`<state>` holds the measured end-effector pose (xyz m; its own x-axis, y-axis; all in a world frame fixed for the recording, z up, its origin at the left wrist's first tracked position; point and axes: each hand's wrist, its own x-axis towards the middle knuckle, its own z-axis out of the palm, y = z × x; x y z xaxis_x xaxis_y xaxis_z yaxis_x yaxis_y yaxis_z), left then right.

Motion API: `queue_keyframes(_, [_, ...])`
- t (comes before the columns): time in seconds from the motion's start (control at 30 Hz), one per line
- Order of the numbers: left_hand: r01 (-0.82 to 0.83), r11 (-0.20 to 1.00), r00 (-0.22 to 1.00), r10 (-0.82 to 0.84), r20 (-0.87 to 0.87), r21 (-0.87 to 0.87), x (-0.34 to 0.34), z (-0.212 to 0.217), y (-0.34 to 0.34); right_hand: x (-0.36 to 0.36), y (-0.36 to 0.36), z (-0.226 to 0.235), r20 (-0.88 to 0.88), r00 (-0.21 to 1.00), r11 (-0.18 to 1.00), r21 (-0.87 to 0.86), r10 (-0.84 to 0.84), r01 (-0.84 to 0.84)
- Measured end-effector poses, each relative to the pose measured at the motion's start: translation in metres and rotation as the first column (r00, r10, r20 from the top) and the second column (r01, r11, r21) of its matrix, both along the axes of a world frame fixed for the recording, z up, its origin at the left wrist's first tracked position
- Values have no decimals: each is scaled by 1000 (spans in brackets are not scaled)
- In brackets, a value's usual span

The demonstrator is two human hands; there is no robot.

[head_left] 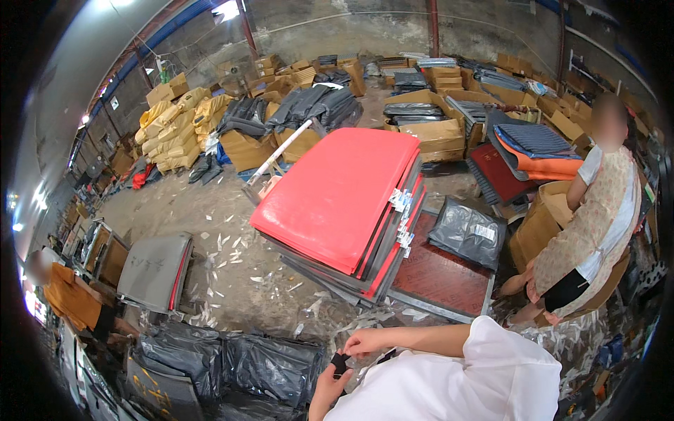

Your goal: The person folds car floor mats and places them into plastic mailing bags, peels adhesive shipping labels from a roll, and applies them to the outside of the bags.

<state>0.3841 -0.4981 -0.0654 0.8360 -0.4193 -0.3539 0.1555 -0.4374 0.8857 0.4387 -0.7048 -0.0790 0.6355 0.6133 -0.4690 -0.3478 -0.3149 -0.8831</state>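
My two hands meet in front of my white shirt at the lower middle. A black band (340,363) lies across the fingers of my left hand (327,388), whose thumb stands apart; it looks wrapped round them. From the right, my right hand (363,342) reaches over with bent fingers and pinches at the band's upper edge. Just beyond my hands rises a tall stack of red and grey sheets (337,196) with white labels along its right edge. Black plastic-wrapped packages (274,365) lie just left of my left hand.
A person in a patterned apron (597,203) stands at the right by an open carton (544,224). Another, in an orange top (70,298), is at the far left near a grey sheet stack (154,272). A wrapped black package (467,231) rests on a dark red board (449,277). Scraps litter the floor.
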Motion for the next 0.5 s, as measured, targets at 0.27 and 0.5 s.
queue_keyframes(0.27, [253, 875, 895, -374, 245, 412, 5, 4, -3, 6, -12, -3, 603, 792, 993, -117, 96, -31])
queue_keyframes(0.5, [230, 835, 913, -363, 186, 500, 8, -7, 0, 23, -13, 16, 137, 990, 995, -79, -44, 55])
